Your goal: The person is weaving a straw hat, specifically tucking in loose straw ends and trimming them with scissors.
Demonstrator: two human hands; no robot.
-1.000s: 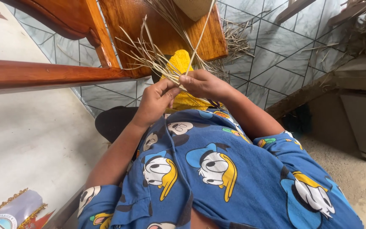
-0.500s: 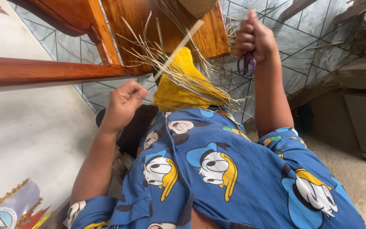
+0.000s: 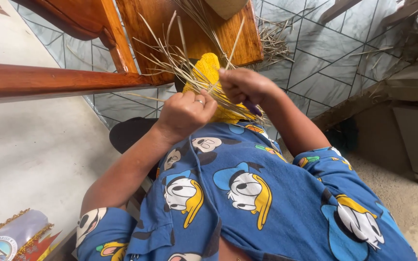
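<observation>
We see a yellow woven straw piece (image 3: 210, 72) held above the lap, just under the edge of a polished reddish-brown wooden chair seat (image 3: 194, 29). Its long axis runs from about 5 o'clock up to 11 o'clock, with the rounded end pointing toward the chair. The surface is a tight, ribbed weave, matte and dense. From it a bundle of thin pale dry straw strands (image 3: 180, 60) fans out stiffly toward 10 and 12 o'clock, some crossing over the wood.

We find the left hand (image 3: 186, 112) at 7 o'clock of the yellow piece, fingers curled in and pressed onto the strands, a silver ring on one finger. The right hand (image 3: 245, 87) sits at 3 o'clock of it, closed into a fist that pinches strands against the weave; a small purple thing shows under its fingers, too hidden to identify.

Below both hands lies a blue cartoon-print cotton shirt (image 3: 247, 193), soft and creased. At 1 o'clock, loose straw litter (image 3: 272, 41) lies on glossy grey tiled floor (image 3: 325, 63) with thin dark lines in angular shapes. A smooth wooden chair rail (image 3: 49, 79) runs across at 9 o'clock.
</observation>
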